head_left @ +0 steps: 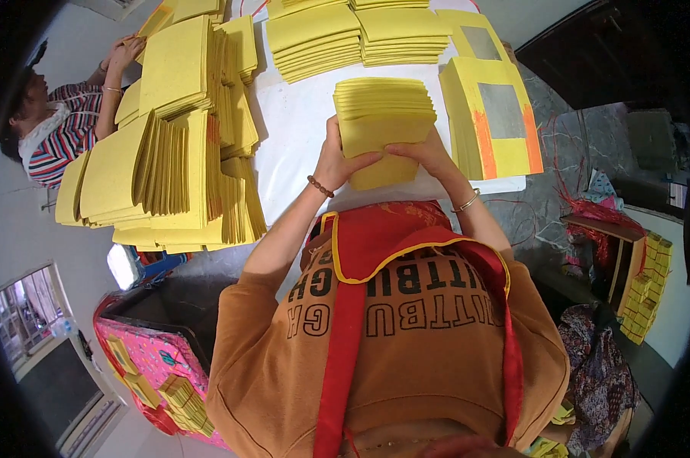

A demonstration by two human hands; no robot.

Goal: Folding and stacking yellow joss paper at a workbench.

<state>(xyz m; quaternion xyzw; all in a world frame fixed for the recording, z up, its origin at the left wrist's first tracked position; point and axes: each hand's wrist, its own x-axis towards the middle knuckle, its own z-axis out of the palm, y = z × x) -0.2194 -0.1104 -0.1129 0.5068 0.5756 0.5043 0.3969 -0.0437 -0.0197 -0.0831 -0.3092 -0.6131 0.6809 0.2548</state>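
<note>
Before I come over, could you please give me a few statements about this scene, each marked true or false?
1. The left hand and right hand both hold the stack. True.
2. The left wrist is bare. False: a beaded bracelet is on it.
3. A pile with grey patches lies to the right of the stack. True.
4. The apron is blue. False: the apron is red with yellow trim.
5. A co-worker in a striped top is at the left side of the view. True.
</note>
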